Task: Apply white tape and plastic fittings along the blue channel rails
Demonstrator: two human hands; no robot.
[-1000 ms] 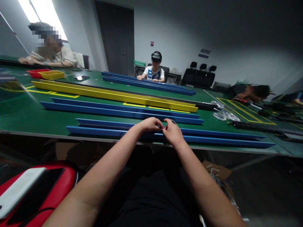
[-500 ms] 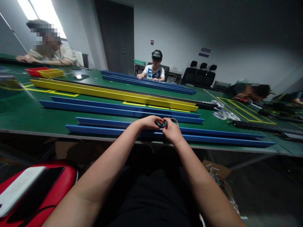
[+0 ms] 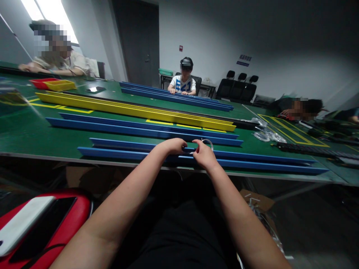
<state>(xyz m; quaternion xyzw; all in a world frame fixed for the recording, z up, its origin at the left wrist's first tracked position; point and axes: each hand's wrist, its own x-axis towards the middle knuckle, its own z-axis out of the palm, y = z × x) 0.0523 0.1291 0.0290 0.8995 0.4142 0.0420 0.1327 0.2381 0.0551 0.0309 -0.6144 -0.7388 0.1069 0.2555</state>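
Observation:
A long blue channel with two upright side walls lies along the near edge of the table, and both hands are over its middle. My left hand is bent at the wrist, its fingers curled down into the channel; what they hold, if anything, is hidden. My right hand is closed in a pinch, thumb and forefinger towards the left hand. A thin whitish strip loops out behind the right hand, and a short pale piece of it shows between the hands.
Behind lie another blue channel, a yellow channel and more blue channels. Clear plastic bags lie to the right. Red and yellow trays stand far left. Other people sit around the green table. A red stool holds two phone-like slabs.
My hands have moved slightly apart: the fingertips that nearly met now have a gap between them. The left fingers have drawn back left and lower.

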